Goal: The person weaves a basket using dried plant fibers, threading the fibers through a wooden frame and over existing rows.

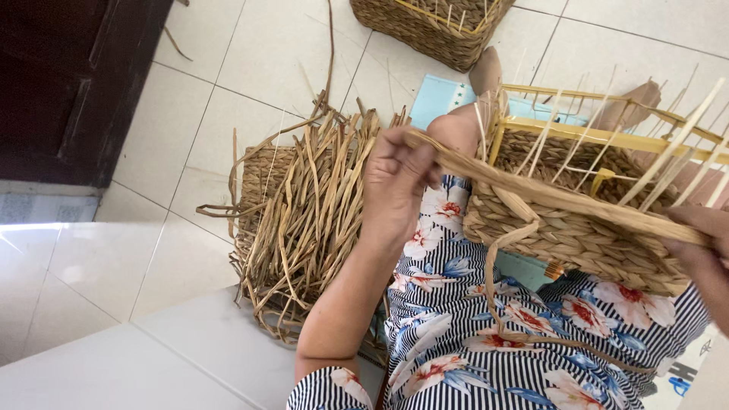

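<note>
Half-woven basket (577, 228) centre-right, yellow frame, holds nothing visible. Left hand (395, 186), right hand (702, 250) both pinch fibre strand (547, 193) taut. Second basket (433, 26) top edge.

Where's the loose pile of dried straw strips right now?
In the head view, the loose straw pile lies on the tiled floor, left of centre, just beside the left hand and the person's lap.

1. Loose pile of dried straw strips (307, 205) on the tiled floor (197, 99), centre-left
2. Finished woven basket (429, 26) at 12 o'clock, partly cut off by the frame edge
3. Dark wooden door (68, 76) at 10 o'clock
4. Light-blue mat (440, 95) below the finished basket
</note>
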